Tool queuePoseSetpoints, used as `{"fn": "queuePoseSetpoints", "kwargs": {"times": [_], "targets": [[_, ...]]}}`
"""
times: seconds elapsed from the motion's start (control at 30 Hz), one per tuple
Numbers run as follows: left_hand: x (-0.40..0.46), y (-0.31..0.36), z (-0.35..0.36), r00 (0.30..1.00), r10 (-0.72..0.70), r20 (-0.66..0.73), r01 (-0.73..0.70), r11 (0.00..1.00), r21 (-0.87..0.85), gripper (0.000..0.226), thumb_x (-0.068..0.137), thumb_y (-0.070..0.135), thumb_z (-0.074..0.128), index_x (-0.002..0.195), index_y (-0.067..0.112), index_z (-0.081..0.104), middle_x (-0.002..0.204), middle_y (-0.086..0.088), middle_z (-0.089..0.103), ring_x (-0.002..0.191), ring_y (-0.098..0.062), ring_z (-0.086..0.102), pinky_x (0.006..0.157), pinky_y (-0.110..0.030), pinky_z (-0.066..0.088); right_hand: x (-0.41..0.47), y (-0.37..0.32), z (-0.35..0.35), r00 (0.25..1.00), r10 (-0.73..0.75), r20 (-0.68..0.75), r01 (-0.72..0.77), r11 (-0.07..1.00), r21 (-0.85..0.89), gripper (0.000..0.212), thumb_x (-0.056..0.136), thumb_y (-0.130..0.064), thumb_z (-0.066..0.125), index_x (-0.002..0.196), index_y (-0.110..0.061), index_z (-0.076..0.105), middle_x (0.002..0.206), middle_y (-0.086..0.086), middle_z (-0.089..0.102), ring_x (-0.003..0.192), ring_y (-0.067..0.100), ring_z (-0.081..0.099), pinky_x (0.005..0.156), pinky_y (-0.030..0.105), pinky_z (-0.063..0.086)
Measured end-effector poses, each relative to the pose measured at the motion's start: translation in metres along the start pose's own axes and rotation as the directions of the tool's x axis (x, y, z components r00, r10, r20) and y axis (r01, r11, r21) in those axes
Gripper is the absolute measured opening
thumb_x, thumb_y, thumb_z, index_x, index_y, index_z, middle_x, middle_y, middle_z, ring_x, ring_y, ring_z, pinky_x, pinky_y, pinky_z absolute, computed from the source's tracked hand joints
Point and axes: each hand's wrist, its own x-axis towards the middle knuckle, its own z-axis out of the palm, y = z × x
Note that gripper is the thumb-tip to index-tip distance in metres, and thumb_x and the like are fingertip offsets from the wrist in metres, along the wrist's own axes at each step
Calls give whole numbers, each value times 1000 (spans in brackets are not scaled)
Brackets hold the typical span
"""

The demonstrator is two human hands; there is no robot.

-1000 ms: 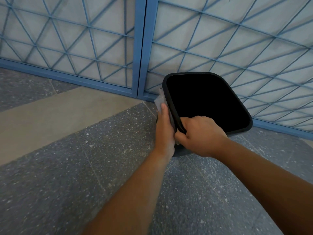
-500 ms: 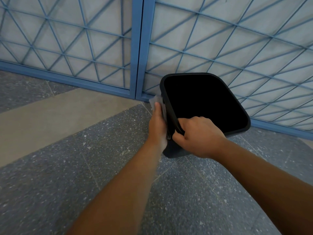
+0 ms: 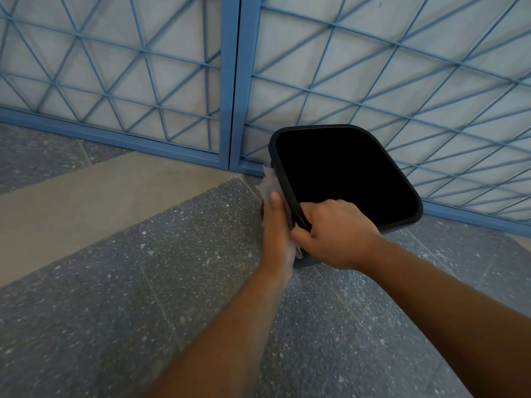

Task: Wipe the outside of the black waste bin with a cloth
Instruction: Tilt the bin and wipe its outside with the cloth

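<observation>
Black waste bin (image 3: 402, 222) on the speckled floor (image 3: 143, 282) at one o'clock, just in front of the blue lattice gate (image 3: 230, 81). Probably light, stiff plastic, smooth and prone to sliding; best steadied at the rim. Right hand (image 3: 336, 234) clamped on the near rim. Left hand (image 3: 277, 225), fingers straight, pressing a pale cloth (image 3: 270, 182) flat against the bin's nine o'clock side.

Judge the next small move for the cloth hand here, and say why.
Probably slide the left hand with the cloth along the bin's left outer wall toward the far corner. The hand lies flat, pressing the cloth on that wall, while the right hand grips the rim of the black waste bin at the near corner, steadying it. The other outer walls are hidden.
</observation>
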Motion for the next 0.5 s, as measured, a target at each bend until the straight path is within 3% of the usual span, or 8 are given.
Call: {"fn": "queuePoseSetpoints", "kwargs": {"times": [0.07, 0.13, 0.2, 0.3, 0.37, 0.43, 0.5], "targets": [[10, 2, -8, 998, -50, -44, 51, 998, 26, 63, 107, 56, 27, 144, 13, 56, 133, -14, 68, 127, -25, 63, 111, -45, 48, 1, -1, 1, 1000, -3, -4, 3, 1000, -13, 27, 86, -41, 46, 71, -19, 48, 59, -2, 51, 54, 15, 50, 53, 32, 38], [25, 13, -7, 995, -81, -59, 81, 997, -11, 58, 109, 51, 29, 143, 13, 58, 132, -13, 68, 129, -24, 62, 106, -36, 51, 3, -1, 1, 1000, 0, -9, 0, 1000, -18, 27, 86, -41, 47, 70, -20, 46, 58, -2, 50, 54, 15, 49, 54, 32, 36], [21, 19, -3, 1000, -21, -16, 20, 1000, -2, 56, 108, 50, 33, 145, 16, 56, 134, -10, 68, 128, -21, 63, 105, -34, 51, 3, -1, 2, 1000, 2, -6, -2, 1000, -3, 27, 85, -41, 48, 68, -20, 45, 58, -3, 50, 54, 14, 49, 54, 32, 38], [3, 6, -4, 999, 31, 10, -31, 999, 11, 62, 106, 56, 31, 150, 17, 48, 142, -10, 63, 133, -22, 59, 114, -43, 45, 3, 0, 1, 1000, 4, -1, -4, 1000, 4, 27, 86, -40, 47, 68, -20, 46, 58, -2, 51, 53, 15, 50, 55, 33, 42], [6, -5, -11, 1000, 18, -18, -18, 998, 52, 77, 96, 72, 35, 153, 21, 45, 148, -11, 57, 138, -24, 54, 118, -53, 38, 3, -1, -1, 1000, 4, 1, -4, 1000, -1, 28, 87, -40, 47, 69, -19, 47, 58, -2, 52, 54, 15, 51, 54, 33, 42], [24, -12, -17, 999, -2, -35, 4, 998, 56, 90, 85, 84, 41, 152, 24, 47, 149, -9, 57, 139, -23, 53, 119, -55, 36, 2, -2, -1, 1000, 5, -2, -5, 1000, -1, 27, 87, -41, 47, 70, -20, 48, 59, -2, 53, 56, 16, 52, 56, 33, 43], [30, 6, -10, 998, -15, -63, 17, 1000, 23, 83, 88, 80, 44, 146, 21, 55, 141, -10, 63, 133, -24, 59, 117, -51, 40, 2, -1, -1, 1000, 7, -5, -7, 1000, 8, 27, 86, -40, 48, 70, -19, 48, 59, -2, 53, 56, 16, 52, 56, 33, 42]]}}
